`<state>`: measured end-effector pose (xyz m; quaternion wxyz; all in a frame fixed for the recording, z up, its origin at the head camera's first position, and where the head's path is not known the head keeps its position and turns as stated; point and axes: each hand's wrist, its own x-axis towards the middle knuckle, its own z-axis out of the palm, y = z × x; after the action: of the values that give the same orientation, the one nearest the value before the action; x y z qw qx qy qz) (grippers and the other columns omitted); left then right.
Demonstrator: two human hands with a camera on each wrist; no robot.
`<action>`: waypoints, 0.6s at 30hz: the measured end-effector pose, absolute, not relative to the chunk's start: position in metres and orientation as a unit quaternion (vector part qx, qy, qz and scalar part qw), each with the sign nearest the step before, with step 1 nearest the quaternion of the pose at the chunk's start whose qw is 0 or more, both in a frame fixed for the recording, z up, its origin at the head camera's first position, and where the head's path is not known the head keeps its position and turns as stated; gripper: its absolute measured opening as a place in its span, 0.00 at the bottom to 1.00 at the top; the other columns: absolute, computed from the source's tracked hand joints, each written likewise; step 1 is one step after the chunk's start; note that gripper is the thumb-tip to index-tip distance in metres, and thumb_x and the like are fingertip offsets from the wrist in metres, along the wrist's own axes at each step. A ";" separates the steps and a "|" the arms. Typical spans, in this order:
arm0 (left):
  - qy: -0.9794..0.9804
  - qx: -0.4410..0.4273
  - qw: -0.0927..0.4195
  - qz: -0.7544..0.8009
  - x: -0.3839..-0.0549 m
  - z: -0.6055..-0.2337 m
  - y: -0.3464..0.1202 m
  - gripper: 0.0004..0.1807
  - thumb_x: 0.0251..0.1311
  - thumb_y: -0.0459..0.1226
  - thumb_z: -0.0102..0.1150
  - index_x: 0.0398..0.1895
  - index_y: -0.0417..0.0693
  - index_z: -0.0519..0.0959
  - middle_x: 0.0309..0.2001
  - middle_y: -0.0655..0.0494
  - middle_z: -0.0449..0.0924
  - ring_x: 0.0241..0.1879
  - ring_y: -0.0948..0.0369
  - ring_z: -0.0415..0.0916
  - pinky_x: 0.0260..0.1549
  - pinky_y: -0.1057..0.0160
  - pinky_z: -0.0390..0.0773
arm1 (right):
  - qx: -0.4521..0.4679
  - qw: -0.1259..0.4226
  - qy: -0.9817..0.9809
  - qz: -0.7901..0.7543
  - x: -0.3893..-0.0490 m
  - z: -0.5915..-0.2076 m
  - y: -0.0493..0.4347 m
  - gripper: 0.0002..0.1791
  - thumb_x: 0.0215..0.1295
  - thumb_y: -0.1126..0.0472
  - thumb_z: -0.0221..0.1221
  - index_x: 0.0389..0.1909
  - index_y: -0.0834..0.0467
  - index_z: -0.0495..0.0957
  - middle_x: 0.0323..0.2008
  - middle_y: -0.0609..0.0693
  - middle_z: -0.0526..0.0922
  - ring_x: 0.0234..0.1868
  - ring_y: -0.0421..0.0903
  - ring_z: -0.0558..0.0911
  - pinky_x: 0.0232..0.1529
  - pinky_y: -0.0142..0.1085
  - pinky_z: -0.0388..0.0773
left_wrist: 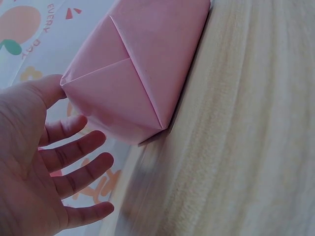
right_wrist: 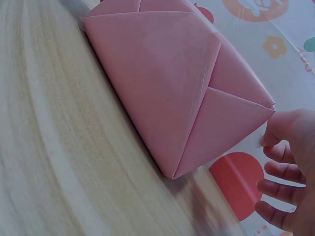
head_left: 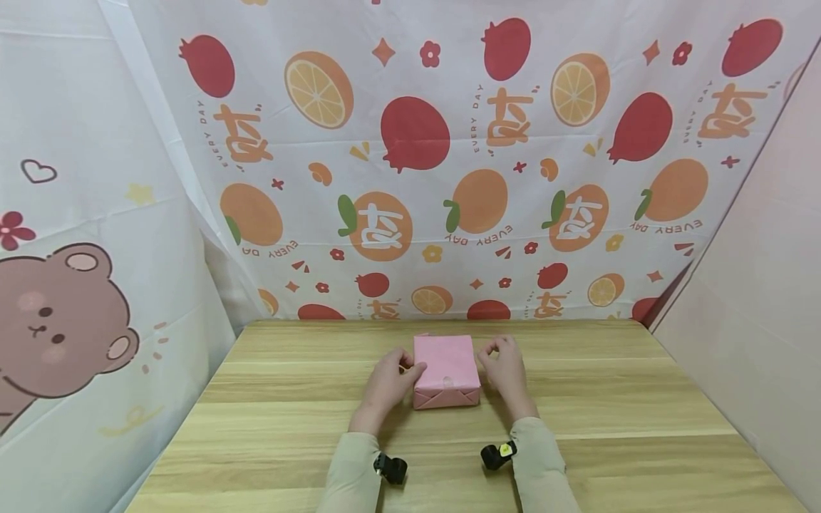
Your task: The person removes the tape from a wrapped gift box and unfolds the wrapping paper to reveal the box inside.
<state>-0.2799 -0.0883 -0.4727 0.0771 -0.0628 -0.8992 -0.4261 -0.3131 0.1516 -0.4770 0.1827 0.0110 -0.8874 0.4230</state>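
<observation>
A box wrapped in pink paper [head_left: 445, 360] lies on the wooden table, its end flaps folded into triangles. On its top near the front edge is a small shiny patch [head_left: 448, 382], perhaps clear tape. My left hand [head_left: 393, 377] is at the box's left side; in the left wrist view its thumb [left_wrist: 47, 89] touches an upper corner while the other fingers are spread loosely. Just right of the box is my right hand [head_left: 503, 367], thumb and forefinger close together. In the right wrist view these fingertips [right_wrist: 278, 151] are near a corner; whether they pinch something thin is unclear.
The wooden table [head_left: 609, 427] reaches back to a fruit-printed cloth [head_left: 417, 135]. A bear-printed cloth [head_left: 58, 320] hangs at the left and a plain pale one [head_left: 757, 285] at the right. Small black cameras [head_left: 391, 469] are worn on both wrists.
</observation>
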 end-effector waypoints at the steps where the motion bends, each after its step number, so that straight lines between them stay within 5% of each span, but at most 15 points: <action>1: -0.899 -0.062 0.076 -0.427 -0.280 -0.472 -0.088 0.14 0.62 0.52 0.62 0.33 0.52 0.75 0.35 0.57 0.78 0.38 0.61 0.74 0.38 0.61 0.75 | 0.011 0.180 -0.888 0.423 -0.313 -0.477 0.152 0.05 0.52 0.63 0.61 0.24 0.60 0.75 0.52 0.62 0.77 0.52 0.59 0.78 0.55 0.52 0.76; 13: -0.895 -0.060 0.061 -0.438 -0.284 -0.475 -0.087 0.32 0.62 0.50 0.61 0.66 0.47 0.68 0.55 0.45 0.76 0.51 0.51 0.79 0.49 0.49 0.79 | 0.004 0.173 -0.896 0.409 -0.315 -0.479 0.152 0.05 0.56 0.62 0.59 0.27 0.60 0.76 0.45 0.61 0.77 0.46 0.57 0.78 0.50 0.51 0.77; 18: -0.893 -0.070 0.077 -0.438 -0.283 -0.474 -0.087 0.36 0.60 0.49 0.63 0.70 0.47 0.65 0.66 0.42 0.67 0.65 0.45 0.68 0.63 0.44 0.69 | -0.002 0.176 -0.896 0.407 -0.316 -0.478 0.152 0.05 0.60 0.62 0.58 0.30 0.61 0.76 0.43 0.59 0.77 0.44 0.55 0.77 0.47 0.49 0.77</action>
<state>-0.2829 -0.0870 -0.4738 0.0774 -0.0697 -0.8931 -0.4377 -0.3157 0.1516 -0.4783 0.1758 -0.0018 -0.8964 0.4068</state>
